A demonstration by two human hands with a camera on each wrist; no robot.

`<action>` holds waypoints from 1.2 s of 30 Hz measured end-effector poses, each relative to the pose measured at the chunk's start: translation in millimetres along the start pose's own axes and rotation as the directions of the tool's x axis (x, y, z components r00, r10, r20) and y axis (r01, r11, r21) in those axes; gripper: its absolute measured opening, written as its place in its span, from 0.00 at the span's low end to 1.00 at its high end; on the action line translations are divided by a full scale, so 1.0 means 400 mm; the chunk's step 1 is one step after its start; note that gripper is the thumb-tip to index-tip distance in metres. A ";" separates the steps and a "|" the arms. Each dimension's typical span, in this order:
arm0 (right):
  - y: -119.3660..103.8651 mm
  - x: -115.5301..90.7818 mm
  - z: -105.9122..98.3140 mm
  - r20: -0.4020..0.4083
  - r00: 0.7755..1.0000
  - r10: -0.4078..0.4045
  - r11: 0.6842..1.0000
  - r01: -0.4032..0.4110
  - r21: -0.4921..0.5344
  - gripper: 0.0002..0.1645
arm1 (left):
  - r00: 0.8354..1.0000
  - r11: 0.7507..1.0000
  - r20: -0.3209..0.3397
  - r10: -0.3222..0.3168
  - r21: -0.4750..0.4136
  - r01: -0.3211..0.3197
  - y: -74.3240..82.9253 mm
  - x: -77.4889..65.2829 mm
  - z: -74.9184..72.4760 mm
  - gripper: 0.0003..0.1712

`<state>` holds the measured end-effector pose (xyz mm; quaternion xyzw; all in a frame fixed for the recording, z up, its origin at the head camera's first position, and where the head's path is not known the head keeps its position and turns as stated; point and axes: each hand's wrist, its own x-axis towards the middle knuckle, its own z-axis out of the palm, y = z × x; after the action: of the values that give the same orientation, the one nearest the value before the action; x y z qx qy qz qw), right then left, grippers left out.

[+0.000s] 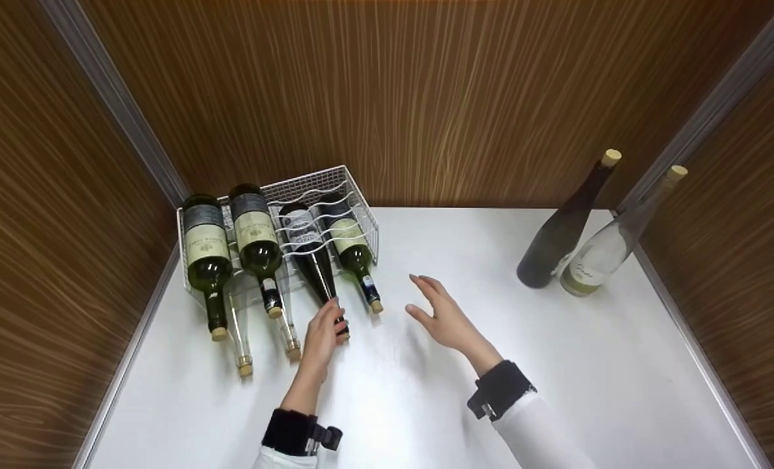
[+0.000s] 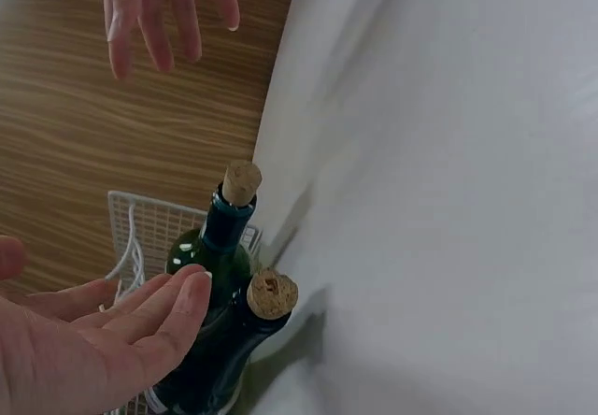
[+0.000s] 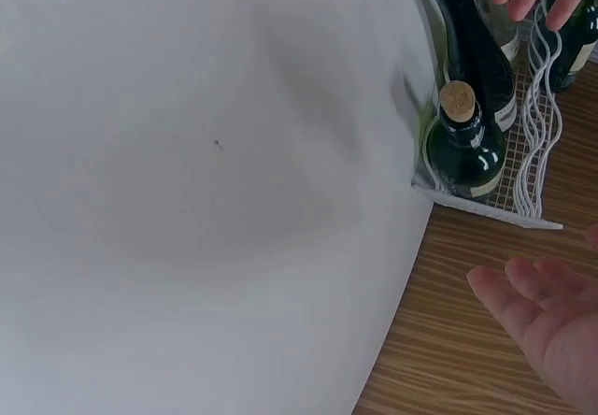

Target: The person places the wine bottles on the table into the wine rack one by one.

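In the head view, a white wire rack point(image 1: 354, 189) holds several corked wine bottles lying with their necks toward me. My left hand point(image 1: 322, 335) is over the neck of a slim dark wine bottle point(image 1: 315, 266) in the rack, overlapping it there. The left wrist view shows that hand's fingers point(image 2: 154, 317) extended beside the bottle necks, not wrapped round them. To its right, a green wine bottle point(image 1: 356, 257) with a cream label lies at the rack's end. My right hand point(image 1: 449, 319) hovers over the white table, fingers spread and holding nothing, right of that bottle.
At the right, a dark corked bottle point(image 1: 550, 244) and a clear corked bottle point(image 1: 595, 260) stand upright close together. Two clear bottle necks point(image 1: 240, 332) stick out low at the rack's left. Wood-grain panels point(image 1: 426, 104) enclose the white table point(image 1: 439, 241) at the back and sides.
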<state>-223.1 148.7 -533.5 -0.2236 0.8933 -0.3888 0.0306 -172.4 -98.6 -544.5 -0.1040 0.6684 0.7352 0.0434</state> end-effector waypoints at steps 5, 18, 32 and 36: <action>0.032 -0.013 -0.023 -0.027 0.997 0.066 0.998 -0.066 0.008 0.37 | 0.998 0.996 0.064 0.009 0.083 -0.014 0.004 0.008 0.045 0.32; 0.108 -0.055 -0.098 -0.096 0.987 0.128 0.992 -0.125 0.031 0.38 | 0.994 0.938 0.104 0.027 0.342 -0.061 0.020 0.015 0.143 0.32; 0.179 -0.093 -0.190 -0.191 0.960 0.203 0.979 -0.197 0.052 0.40 | 0.974 0.917 0.222 0.053 0.376 -0.136 0.022 0.031 0.217 0.35; 0.193 -0.103 -0.218 -0.219 0.950 0.225 0.974 -0.216 0.062 0.41 | 0.972 0.919 0.231 0.040 0.373 -0.127 0.019 0.034 0.234 0.34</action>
<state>-235.1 271.8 -532.2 -0.0765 0.9030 -0.4222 -0.0231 -195.9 -7.7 -532.0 0.0170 0.7948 0.5975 0.1046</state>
